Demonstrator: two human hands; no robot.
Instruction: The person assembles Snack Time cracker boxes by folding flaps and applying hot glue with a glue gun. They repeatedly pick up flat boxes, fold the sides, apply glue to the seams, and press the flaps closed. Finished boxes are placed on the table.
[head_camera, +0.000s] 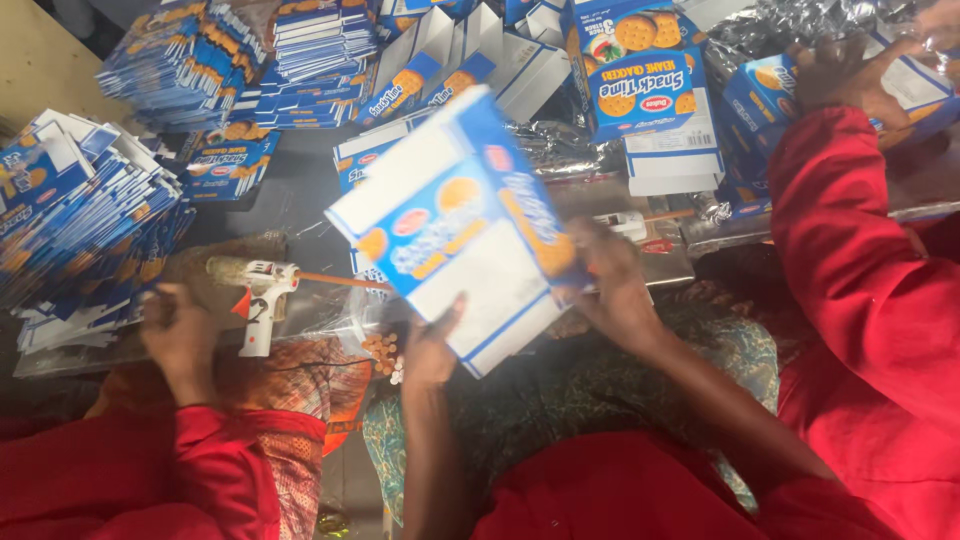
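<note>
Table (300, 180): 2 hands (430, 350) (615, 285) hold 1 carton (460, 225).

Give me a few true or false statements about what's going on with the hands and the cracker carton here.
1. Both hands hold a flat blue and white carton. True: the left hand is at its lower edge, the right hand at its right side.
2. A glue gun lies left of the carton. True.
3. The glue gun is in the person's right hand. False: it lies on the table beside a co-worker's hand.
4. The stacks of flat cartons are red. False: they are blue and white.
5. An upright box stands beyond the carton. True.
</note>
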